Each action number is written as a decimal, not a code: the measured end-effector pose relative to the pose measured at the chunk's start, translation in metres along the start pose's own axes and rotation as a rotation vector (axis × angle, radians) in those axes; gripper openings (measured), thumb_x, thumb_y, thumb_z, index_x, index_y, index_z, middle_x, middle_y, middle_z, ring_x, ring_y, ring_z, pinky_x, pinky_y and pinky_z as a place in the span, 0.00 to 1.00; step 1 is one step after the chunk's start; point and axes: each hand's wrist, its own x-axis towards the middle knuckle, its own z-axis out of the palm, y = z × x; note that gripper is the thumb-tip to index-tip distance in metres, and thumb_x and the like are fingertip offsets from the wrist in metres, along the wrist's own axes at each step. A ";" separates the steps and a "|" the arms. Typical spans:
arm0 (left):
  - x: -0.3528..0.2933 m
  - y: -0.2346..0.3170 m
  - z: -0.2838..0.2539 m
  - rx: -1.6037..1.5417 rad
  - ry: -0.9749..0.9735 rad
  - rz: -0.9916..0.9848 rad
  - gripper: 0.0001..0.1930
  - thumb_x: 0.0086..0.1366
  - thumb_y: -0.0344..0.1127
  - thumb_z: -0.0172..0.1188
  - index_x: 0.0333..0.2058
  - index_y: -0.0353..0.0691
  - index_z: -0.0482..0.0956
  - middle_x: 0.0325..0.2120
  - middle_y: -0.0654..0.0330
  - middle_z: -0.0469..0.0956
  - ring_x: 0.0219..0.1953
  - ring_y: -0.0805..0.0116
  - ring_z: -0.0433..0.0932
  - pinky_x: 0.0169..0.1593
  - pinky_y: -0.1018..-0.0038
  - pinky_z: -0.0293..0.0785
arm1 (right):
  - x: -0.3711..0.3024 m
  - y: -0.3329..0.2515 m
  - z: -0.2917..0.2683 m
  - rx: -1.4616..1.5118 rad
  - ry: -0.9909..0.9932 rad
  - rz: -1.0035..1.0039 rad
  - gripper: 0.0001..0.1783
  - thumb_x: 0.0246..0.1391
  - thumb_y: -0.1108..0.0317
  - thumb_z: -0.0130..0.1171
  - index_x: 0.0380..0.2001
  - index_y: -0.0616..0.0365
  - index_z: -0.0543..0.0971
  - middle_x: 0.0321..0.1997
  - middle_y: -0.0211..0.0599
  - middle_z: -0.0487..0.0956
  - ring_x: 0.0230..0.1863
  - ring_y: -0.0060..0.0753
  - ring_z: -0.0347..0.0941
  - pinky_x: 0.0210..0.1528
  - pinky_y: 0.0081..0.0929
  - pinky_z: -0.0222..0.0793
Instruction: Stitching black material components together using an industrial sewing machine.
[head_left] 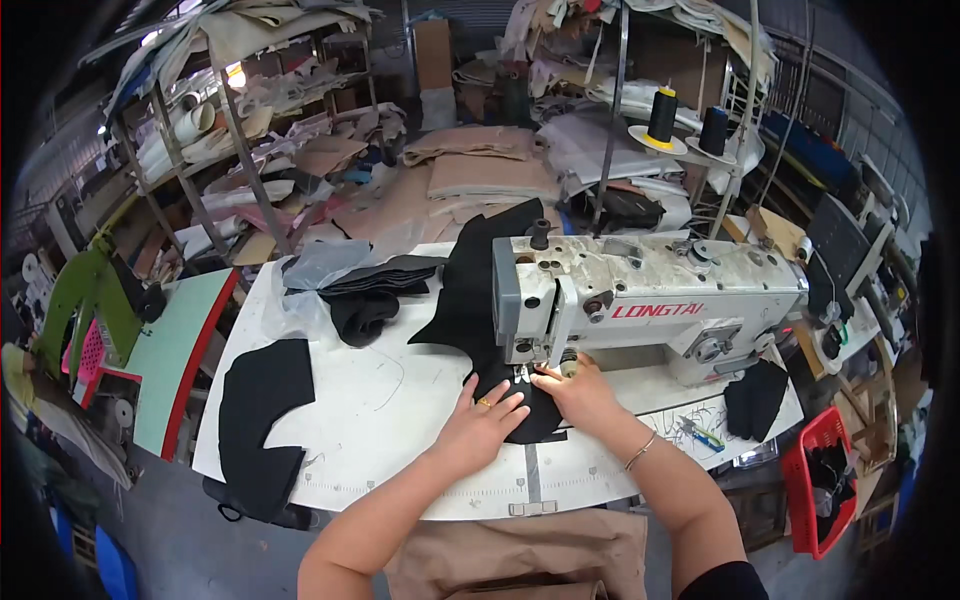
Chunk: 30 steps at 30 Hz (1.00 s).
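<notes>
A black fabric piece [473, 268] runs under the presser foot of a white sewing machine [650, 290], its rounded near end [540, 420] lying on the white table. Flat on this fabric, left of the needle, rests my left hand [476, 428], fingers spread and a ring on one of them. My right hand [583, 400] lies at the right side of the presser foot [522, 372], fingertips against the cloth and fingers apart. The machine's head partly hides those fingertips. Another cut black piece [262, 420] lies at the table's left, overhanging its front edge.
Stacked black pieces [385, 275] and clear plastic [300, 305] lie behind my left hand. Thread snips [702, 434] and a small black piece [756, 400] are at the right, above a red basket [822, 480]. A green-topped table [185, 355] stands left; thread cones [662, 118] stand behind.
</notes>
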 end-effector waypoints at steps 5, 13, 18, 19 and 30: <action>0.001 0.001 -0.002 -0.026 0.009 -0.025 0.25 0.56 0.27 0.52 0.54 0.49 0.71 0.58 0.66 0.68 0.65 0.65 0.59 0.68 0.47 0.42 | 0.000 -0.002 0.000 0.048 0.013 0.011 0.18 0.44 0.71 0.55 0.41 0.45 0.80 0.31 0.39 0.75 0.39 0.45 0.71 0.45 0.38 0.67; -0.001 0.001 0.003 -0.040 0.011 -0.029 0.23 0.59 0.28 0.50 0.55 0.48 0.70 0.59 0.64 0.66 0.66 0.65 0.57 0.68 0.48 0.41 | -0.004 0.002 0.010 0.077 -0.004 0.076 0.18 0.45 0.71 0.55 0.42 0.41 0.80 0.32 0.41 0.73 0.39 0.46 0.71 0.42 0.38 0.67; -0.001 0.001 0.003 -0.053 0.003 -0.038 0.24 0.58 0.28 0.51 0.55 0.48 0.70 0.60 0.63 0.65 0.66 0.64 0.57 0.68 0.49 0.42 | -0.004 0.001 0.008 0.090 -0.005 0.085 0.18 0.46 0.71 0.55 0.42 0.41 0.80 0.32 0.42 0.72 0.39 0.45 0.71 0.41 0.37 0.68; -0.001 0.001 0.003 -0.049 0.005 -0.038 0.24 0.58 0.28 0.51 0.55 0.48 0.70 0.60 0.63 0.65 0.66 0.64 0.57 0.68 0.49 0.42 | -0.004 0.001 0.007 0.118 0.012 0.081 0.18 0.46 0.71 0.56 0.43 0.41 0.80 0.31 0.42 0.72 0.39 0.45 0.71 0.41 0.37 0.68; -0.001 0.002 0.001 -0.079 -0.005 -0.046 0.24 0.60 0.28 0.50 0.56 0.48 0.69 0.60 0.63 0.65 0.66 0.65 0.56 0.68 0.49 0.41 | -0.005 0.000 0.011 0.093 -0.044 0.121 0.19 0.47 0.72 0.55 0.44 0.40 0.79 0.32 0.44 0.71 0.37 0.46 0.72 0.39 0.36 0.69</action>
